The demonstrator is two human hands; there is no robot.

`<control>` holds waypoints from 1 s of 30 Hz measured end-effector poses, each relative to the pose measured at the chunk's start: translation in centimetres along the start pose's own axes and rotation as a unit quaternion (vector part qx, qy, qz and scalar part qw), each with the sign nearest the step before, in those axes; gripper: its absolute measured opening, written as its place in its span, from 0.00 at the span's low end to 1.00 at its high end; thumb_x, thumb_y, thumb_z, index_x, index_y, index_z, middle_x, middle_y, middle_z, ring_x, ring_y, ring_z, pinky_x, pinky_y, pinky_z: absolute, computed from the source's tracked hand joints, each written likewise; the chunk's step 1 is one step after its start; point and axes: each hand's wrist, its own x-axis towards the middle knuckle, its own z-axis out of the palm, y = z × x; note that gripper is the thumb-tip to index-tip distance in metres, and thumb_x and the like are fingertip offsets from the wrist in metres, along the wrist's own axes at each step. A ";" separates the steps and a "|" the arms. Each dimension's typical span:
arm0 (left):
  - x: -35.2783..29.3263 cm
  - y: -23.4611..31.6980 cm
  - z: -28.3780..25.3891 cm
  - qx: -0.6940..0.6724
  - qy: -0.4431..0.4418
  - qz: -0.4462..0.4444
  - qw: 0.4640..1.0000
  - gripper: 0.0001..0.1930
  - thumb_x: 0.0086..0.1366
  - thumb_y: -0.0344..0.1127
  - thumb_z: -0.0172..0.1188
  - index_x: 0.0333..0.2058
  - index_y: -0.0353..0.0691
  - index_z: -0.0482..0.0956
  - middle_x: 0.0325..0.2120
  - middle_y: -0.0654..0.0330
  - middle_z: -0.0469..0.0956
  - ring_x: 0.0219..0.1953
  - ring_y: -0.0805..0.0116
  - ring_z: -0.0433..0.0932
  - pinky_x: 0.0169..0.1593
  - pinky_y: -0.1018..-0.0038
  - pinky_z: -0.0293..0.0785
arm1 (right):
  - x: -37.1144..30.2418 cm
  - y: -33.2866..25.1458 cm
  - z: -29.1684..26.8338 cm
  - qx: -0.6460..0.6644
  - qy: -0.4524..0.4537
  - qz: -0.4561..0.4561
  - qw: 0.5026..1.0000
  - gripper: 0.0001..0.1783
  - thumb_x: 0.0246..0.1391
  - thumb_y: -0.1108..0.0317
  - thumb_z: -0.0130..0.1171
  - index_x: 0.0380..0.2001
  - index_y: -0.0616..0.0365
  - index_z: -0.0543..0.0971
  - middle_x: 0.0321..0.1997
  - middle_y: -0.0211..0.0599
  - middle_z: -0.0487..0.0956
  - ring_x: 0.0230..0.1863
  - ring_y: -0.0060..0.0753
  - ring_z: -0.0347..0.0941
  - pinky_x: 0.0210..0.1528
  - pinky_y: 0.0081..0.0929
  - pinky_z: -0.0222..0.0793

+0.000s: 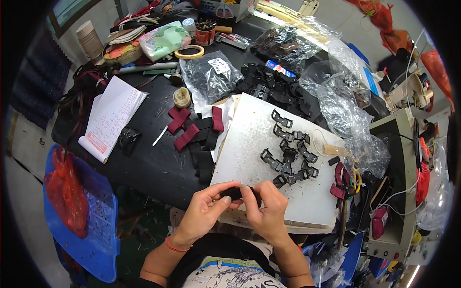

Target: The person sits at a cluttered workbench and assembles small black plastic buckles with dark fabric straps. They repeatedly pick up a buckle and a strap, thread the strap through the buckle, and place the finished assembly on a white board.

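Note:
In front of my body, both hands meet over the near edge of a white board (240, 163). Between them is a small black piece (232, 193), mostly covered by fingers; whether it is webbing or plastic I cannot make out. My left hand (204, 211) pinches its left end between thumb and fingers. My right hand (266, 211) closes round the other end, its thumb laid along the top. Beyond my right hand, several black plastic buckles (289, 156) lie loosely grouped on the board. Short black webbing straps (205, 163) and maroon strap pieces (186, 138) lie left of the board.
A heap of black parts (273, 91) and clear plastic bags (336, 96) lie behind the board. On the left are a notebook (113, 117), a tape roll (189, 52) and a blue chair (103, 235) bearing a red bag (67, 197). Yellow-handled scissors (357, 180) lie at the right.

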 end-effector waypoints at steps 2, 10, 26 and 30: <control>0.6 -0.2 0.6 -0.040 0.035 0.034 0.998 0.22 0.66 0.25 0.49 0.58 0.31 0.61 0.45 0.52 0.74 0.47 0.67 0.76 0.51 0.74 0.71 | 1.8 0.4 -0.4 -0.031 0.000 -0.041 0.999 0.08 0.47 0.74 0.62 0.21 0.61 0.72 0.18 0.41 0.69 0.17 0.42 0.67 0.19 0.33 0.62; 1.1 -0.6 1.4 0.153 0.058 0.111 0.980 0.18 0.63 0.24 0.53 0.52 0.28 0.67 0.49 0.51 0.71 0.52 0.65 0.72 0.54 0.72 0.70 | 4.5 4.4 -5.4 -0.245 -0.057 0.035 0.967 0.16 0.50 0.65 0.62 0.38 0.66 0.75 0.38 0.46 0.70 0.36 0.46 0.69 0.38 0.35 0.67; 4.4 0.8 3.8 0.308 0.183 0.246 0.901 0.17 0.66 0.39 0.54 0.24 0.31 0.75 0.12 0.60 0.72 0.16 0.77 0.69 0.22 0.78 0.63 | 1.6 1.4 -2.7 0.088 -0.043 0.089 0.991 0.10 0.44 0.78 0.62 0.34 0.62 0.77 0.30 0.41 0.75 0.29 0.38 0.71 0.30 0.27 0.67; 3.3 1.9 2.7 0.296 0.145 0.130 0.935 0.17 0.66 0.38 0.53 0.22 0.32 0.75 0.10 0.62 0.70 0.16 0.82 0.66 0.20 0.79 0.59 | 1.1 2.4 -2.2 -0.084 -0.028 -0.190 0.978 0.16 0.39 0.75 0.68 0.34 0.62 0.75 0.32 0.39 0.74 0.30 0.41 0.68 0.31 0.33 0.63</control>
